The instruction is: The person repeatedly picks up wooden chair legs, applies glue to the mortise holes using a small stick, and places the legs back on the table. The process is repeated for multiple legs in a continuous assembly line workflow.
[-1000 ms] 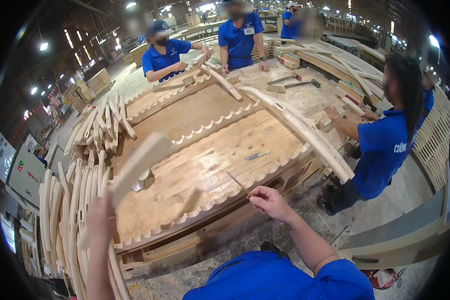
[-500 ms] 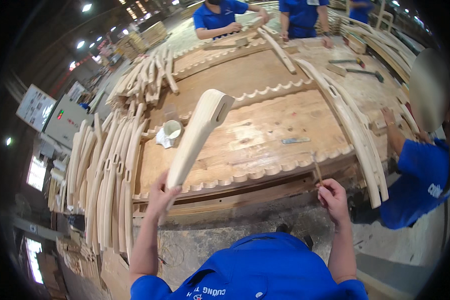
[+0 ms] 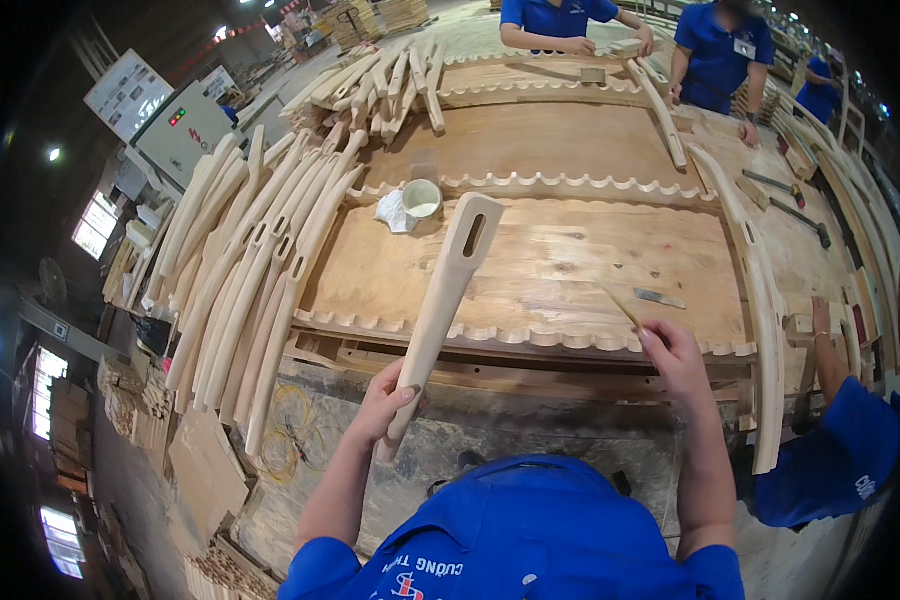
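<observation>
My left hand (image 3: 382, 402) is closed round the lower part of a curved wooden chair-leg-like piece (image 3: 436, 305). It tilts up and away, with a long slot in its wider upper end. In my right hand (image 3: 673, 360), a thin wooden stick (image 3: 622, 306) is pinched between the fingers, pointing up and left over the bench. Whether its tip carries bristles is too small to tell. Beyond the wooden piece, a pale cup (image 3: 423, 201) stands beside a crumpled white cloth (image 3: 392, 213). A flat metal strip (image 3: 660, 299) lies on the bench left of my right hand's far side.
Scalloped wooden rails (image 3: 570, 187) cross the workbench (image 3: 550, 245). Slotted wooden pieces (image 3: 260, 260) are stacked at the left, others (image 3: 390, 85) farther back. A long slotted piece (image 3: 763, 300) lies at the right, near hammers (image 3: 800, 220). Co-workers in blue (image 3: 830, 450) work at the right and far side.
The view has shifted, so the bench sits differently in the picture. My left hand has turned the wooden piece so its slot faces me more. My right hand has raised the stick over the bench.
</observation>
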A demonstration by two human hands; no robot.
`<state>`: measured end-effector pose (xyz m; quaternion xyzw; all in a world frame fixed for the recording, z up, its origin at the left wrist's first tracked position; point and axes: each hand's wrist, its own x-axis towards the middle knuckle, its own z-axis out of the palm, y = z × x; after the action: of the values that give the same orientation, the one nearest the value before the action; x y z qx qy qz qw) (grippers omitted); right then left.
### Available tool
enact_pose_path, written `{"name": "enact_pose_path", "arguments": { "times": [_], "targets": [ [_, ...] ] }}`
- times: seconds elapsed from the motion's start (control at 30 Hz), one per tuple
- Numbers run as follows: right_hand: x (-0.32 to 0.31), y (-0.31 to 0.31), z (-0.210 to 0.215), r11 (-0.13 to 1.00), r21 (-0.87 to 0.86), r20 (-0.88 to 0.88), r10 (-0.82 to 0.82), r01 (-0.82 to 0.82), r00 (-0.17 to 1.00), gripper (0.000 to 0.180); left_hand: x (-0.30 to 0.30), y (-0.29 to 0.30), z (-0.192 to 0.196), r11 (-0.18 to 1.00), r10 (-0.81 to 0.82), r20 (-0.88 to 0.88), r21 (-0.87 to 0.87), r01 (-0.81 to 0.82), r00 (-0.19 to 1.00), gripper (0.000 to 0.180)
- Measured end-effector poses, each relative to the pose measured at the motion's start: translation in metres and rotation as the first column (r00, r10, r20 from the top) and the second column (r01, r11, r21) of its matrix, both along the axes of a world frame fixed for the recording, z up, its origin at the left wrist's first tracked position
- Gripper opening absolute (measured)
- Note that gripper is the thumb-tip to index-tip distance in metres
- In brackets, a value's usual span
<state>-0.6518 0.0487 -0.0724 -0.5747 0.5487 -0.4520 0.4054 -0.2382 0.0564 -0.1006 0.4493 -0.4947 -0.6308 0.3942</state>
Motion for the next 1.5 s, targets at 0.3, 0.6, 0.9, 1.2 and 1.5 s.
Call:
{"name": "enact_pose_path", "arguments": {
  "times": [0.3,0.6,0.9,1.2,1.5],
  "targets": [
    [0.139,-0.169,0.071,0.932,-0.283,-0.784,-0.089,-0.227,0.614,0.019,0.039,0.011,-0.025,0.931,0.357,-0.066,0.106,-0.350,0.932,0.053],
    [0.256,-0.274,0.076,0.982,-0.084,-0.979,-0.050,-0.166,0.199,0.020,0.030,-0.010,-0.029,0.928,0.283,-0.339,0.334,-0.167,0.897,0.024],
    [0.273,-0.292,0.052,0.994,0.010,-0.980,0.031,-0.105,0.195,0.022,0.040,-0.014,-0.037,0.933,0.244,-0.321,0.335,-0.131,0.915,0.024],
    [0.245,-0.280,-0.016,0.981,-0.181,-0.805,-0.190,0.072,0.562,0.015,0.042,-0.004,-0.045,0.904,0.250,-0.275,0.411,-0.122,0.928,0.026],
    [0.229,-0.272,-0.041,0.984,-0.150,-0.618,-0.169,0.096,0.768,0.020,0.033,0.018,-0.041,0.903,0.265,-0.207,0.396,-0.168,0.942,0.023]
  ]
}}
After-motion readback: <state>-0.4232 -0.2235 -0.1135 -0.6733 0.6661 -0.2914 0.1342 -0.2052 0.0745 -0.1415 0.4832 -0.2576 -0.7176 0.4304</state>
